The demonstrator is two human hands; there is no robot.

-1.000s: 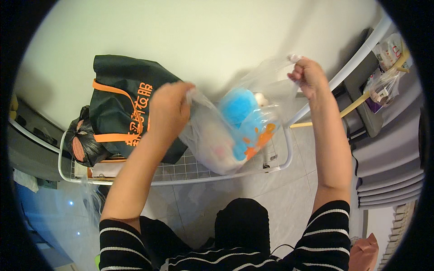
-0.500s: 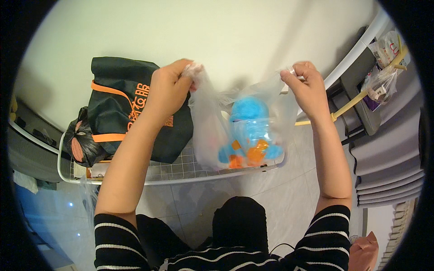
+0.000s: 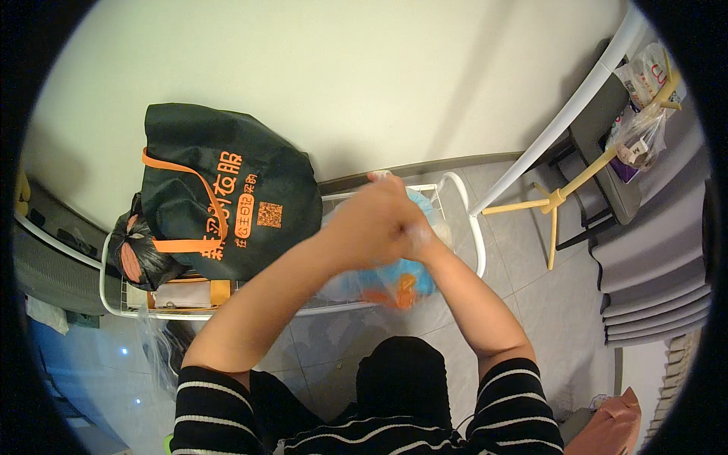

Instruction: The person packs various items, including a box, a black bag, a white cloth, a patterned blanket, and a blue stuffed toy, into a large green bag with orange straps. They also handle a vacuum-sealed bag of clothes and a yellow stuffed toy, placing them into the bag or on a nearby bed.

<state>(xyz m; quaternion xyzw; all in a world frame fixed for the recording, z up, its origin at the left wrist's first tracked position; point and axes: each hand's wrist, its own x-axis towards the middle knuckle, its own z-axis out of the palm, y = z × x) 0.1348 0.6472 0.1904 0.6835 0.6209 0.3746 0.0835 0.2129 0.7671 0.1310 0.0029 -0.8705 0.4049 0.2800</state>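
The left hand (image 3: pixel 362 229) and right hand (image 3: pixel 409 212) are together, crossing over one another and blurred, so the fingers do not show clearly; pale bits of plastic poke out beside them, but I cannot tell whether either grip is clamped on the bag. The clear plastic bag (image 3: pixel 339 286) lies directly below and around the hands, partly hidden by them, on the right part of a white wire rack (image 3: pixel 481 258). Through it show a blue plush toy (image 3: pixel 415 274) and, nearest the person, its orange parts. To the left stands a dark tote bag (image 3: pixel 292 178) with orange straps, a knotted black bag (image 3: pixel 161 264) beside it.
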